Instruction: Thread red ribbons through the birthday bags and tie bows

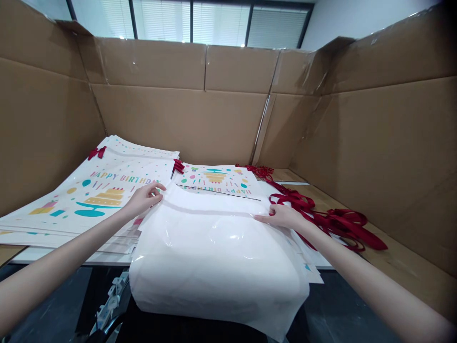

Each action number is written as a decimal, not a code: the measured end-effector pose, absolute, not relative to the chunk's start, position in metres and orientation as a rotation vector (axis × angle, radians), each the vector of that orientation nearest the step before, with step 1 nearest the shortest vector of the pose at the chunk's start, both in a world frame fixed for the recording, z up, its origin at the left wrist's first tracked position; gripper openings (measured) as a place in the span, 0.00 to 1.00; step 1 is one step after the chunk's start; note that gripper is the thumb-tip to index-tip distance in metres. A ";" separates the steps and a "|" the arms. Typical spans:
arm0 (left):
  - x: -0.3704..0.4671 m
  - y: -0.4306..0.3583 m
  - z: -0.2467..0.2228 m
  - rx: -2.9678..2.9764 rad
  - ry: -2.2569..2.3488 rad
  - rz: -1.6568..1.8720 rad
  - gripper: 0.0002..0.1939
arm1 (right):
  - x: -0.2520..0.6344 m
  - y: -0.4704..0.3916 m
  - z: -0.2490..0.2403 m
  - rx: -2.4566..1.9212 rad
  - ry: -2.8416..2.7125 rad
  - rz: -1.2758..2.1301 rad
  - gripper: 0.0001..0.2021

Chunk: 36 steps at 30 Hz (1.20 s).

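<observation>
A shiny white plastic bag (pixel 221 243) lies in front of me, its near part curling down over the table's front edge. At its upper left corner, the thumb and curled fingers of my left hand (pixel 146 197) pinch the edge. My right hand (pixel 280 216) grips the bag's upper right side, thumb and fingers closed on the plastic. A thin dark line runs across just beyond the bag's top. Behind it lie more white bags printed "Happy Birthday" (pixel 217 180), upside down to me. Dark red ribbons (pixel 303 202) lie loose beside my right hand.
To the left spreads a stack of printed birthday bags (pixel 107 186) with a red bow (pixel 97 152) at its far left corner. Another red bow (pixel 178 166) sits at the stack's right edge. Tall cardboard walls (pixel 171 114) enclose the back and both sides.
</observation>
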<state>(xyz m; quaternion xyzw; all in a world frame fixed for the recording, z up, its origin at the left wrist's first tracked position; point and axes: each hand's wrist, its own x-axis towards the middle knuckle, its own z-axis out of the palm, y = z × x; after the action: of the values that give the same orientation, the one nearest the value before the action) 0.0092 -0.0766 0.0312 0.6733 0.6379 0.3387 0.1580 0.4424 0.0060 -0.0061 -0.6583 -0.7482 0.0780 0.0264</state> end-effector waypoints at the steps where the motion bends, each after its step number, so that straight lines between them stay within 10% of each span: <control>1: 0.010 -0.077 0.032 1.950 1.832 0.958 0.18 | 0.442 0.006 -0.006 -2.025 -2.313 0.237 0.32; 21: 0.004 -0.079 0.028 1.813 1.692 0.912 0.19 | 0.438 0.004 0.002 -2.143 -2.231 0.186 0.31; 36: -0.042 -0.066 0.007 1.445 1.792 0.983 0.34 | 0.471 0.015 0.023 -1.785 -2.407 0.867 0.20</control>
<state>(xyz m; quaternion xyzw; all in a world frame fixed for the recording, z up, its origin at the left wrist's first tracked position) -0.0415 -0.0662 0.0067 0.5480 0.6798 0.3729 0.3139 0.4707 0.0152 0.0229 -0.5722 -0.7715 0.2780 0.0108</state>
